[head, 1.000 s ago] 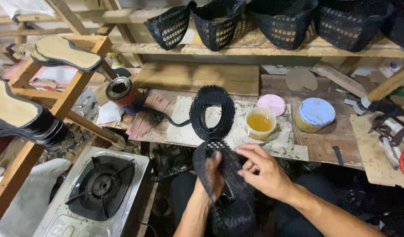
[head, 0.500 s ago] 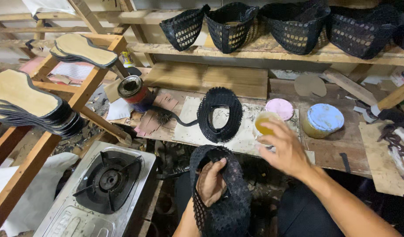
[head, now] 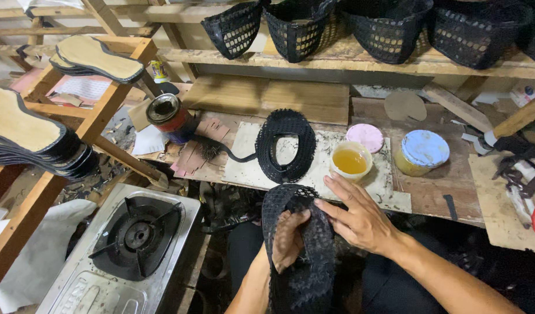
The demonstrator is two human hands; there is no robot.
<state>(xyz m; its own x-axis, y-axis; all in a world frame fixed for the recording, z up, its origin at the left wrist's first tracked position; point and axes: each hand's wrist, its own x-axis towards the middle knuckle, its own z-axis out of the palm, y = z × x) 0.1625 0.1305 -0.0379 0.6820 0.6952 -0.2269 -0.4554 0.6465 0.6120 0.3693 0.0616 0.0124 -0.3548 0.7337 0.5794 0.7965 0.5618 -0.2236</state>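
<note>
Black mesh upper (head: 299, 273) over left hand (head: 288, 238)

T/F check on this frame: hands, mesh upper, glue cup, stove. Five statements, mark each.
1. The left hand is inside the black mesh upper. True.
2. The right hand is dipping into the open cup of yellow liquid. False: it rests on the mesh upper.
3. The gas stove is lit. False: no flame shows.
4. A second mesh piece lies on the bench. True.
5. The pink lid covers the cup. False: it lies beside it.
</note>
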